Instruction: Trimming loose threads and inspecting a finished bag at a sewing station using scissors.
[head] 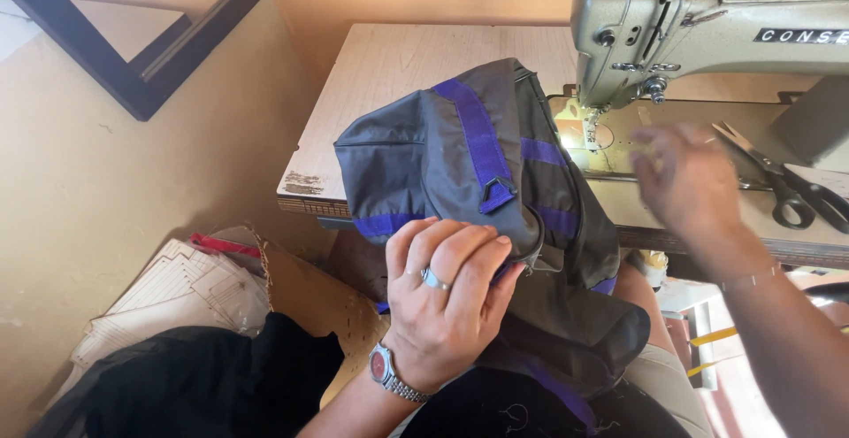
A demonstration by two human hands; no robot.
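While left hand (442,301) grips grey-purple bag (460,155) from below, blurred right hand (685,177) hovers beside, grip unclear

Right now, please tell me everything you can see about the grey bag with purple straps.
The grey bag looks like thin woven fabric, crumpled and slightly dusty, trimmed with purple webbing straps and a dark buckle. It lies half on the wooden table edge, half drooping onto the person's lap. The left hand grips its lower edge; the blurred right hand is apart from it.
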